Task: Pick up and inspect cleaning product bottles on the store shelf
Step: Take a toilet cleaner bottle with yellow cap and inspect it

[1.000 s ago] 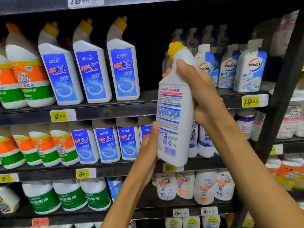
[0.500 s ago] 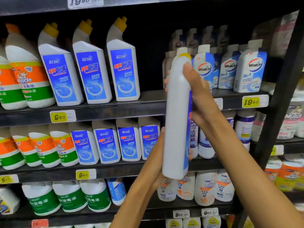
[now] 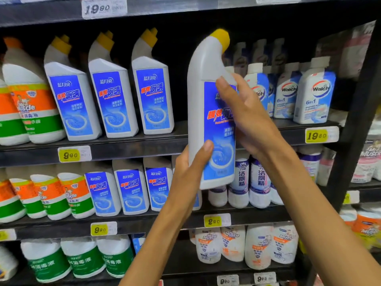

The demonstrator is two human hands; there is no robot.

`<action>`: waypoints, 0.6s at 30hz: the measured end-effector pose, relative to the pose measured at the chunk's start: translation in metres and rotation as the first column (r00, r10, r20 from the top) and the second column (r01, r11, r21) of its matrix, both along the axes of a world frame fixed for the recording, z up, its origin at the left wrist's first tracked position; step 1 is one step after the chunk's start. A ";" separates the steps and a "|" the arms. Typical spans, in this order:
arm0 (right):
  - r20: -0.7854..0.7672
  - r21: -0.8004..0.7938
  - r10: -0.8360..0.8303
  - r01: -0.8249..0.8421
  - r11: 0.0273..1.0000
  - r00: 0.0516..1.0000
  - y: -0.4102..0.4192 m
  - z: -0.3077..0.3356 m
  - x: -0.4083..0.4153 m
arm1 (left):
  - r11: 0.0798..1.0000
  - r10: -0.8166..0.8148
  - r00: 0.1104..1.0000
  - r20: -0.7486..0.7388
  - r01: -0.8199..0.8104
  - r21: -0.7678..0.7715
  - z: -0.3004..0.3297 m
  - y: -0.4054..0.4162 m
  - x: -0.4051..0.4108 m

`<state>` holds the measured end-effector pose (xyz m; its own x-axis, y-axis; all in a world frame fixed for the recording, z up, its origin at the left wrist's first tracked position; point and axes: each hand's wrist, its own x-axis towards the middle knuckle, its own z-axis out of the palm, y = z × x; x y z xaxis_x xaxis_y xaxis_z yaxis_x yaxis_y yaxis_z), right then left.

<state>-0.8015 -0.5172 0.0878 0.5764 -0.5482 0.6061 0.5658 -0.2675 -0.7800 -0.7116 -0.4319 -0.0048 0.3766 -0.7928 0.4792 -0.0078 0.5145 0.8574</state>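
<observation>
A white toilet-cleaner bottle (image 3: 201, 112) with a yellow angled cap and a blue front label is held upright in front of the shelves, its label facing me. My left hand (image 3: 190, 172) grips its lower left side, thumb across the label's bottom corner. My right hand (image 3: 245, 114) holds its upper right part, thumb laid over the top of the label and fingers hidden behind the bottle.
Three matching blue-label bottles (image 3: 112, 100) stand on the upper shelf (image 3: 123, 148) to the left, beside orange-and-green bottles (image 3: 31, 108). Walch bottles (image 3: 313, 93) stand to the right. Lower shelves hold more bottles. A black upright post (image 3: 358, 129) rises at right.
The bottle has been turned about its upright axis: back label a second ago, narrow side half a second ago, front label now. Both hands shifted their hold with it.
</observation>
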 end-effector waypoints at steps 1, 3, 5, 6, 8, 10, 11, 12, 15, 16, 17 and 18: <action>0.021 -0.016 -0.032 0.032 0.999 0.999 0.000 0.003 0.003 | 1.000 0.025 0.998 0.054 -0.024 -0.015 0.004 -0.004 0.003; 0.087 -0.058 -0.124 0.130 0.990 0.988 -0.001 0.011 0.007 | 0.994 0.104 0.981 0.162 -0.098 -0.047 0.013 -0.012 0.011; 0.175 -0.102 -0.209 0.229 0.968 0.962 -0.004 0.021 0.011 | 0.978 0.198 0.960 0.198 -0.182 -0.099 0.022 -0.018 0.018; 0.223 -0.122 -0.235 0.266 0.956 0.946 -0.006 0.025 0.014 | 0.965 0.250 0.949 0.194 -0.227 -0.132 0.026 -0.021 0.021; 0.302 -0.145 -0.267 0.320 0.936 0.915 -0.011 0.032 0.020 | 0.931 0.346 0.917 0.196 -0.311 -0.192 0.033 -0.027 0.025; 0.333 -0.157 -0.299 0.365 0.918 0.894 -0.016 0.034 0.027 | 0.891 0.437 0.868 0.236 -0.382 -0.246 0.034 -0.031 0.030; 0.339 -0.164 -0.307 0.377 0.912 0.890 -0.020 0.034 0.030 | 0.878 0.465 0.843 0.270 -0.402 -0.259 0.033 -0.033 0.033; 0.342 -0.171 -0.311 0.384 0.907 0.887 -0.024 0.033 0.033 | 0.873 0.480 0.823 0.304 -0.413 -0.260 0.031 -0.035 0.037; 0.355 -0.187 -0.328 0.410 0.893 0.875 -0.035 0.028 0.042 | 0.878 0.478 0.807 0.348 -0.422 -0.227 0.026 -0.044 0.049; 0.362 -0.192 -0.334 0.421 0.887 0.870 -0.038 0.027 0.045 | 0.878 0.479 0.807 0.347 -0.427 -0.218 0.026 -0.047 0.052; 0.366 -0.200 -0.338 0.428 0.881 0.867 -0.040 0.026 0.048 | 0.876 0.482 0.807 0.343 -0.434 -0.210 0.027 -0.051 0.055; 0.363 -0.213 -0.337 0.429 0.878 0.869 -0.042 0.025 0.051 | 0.875 0.484 0.807 0.337 -0.440 -0.202 0.027 -0.054 0.057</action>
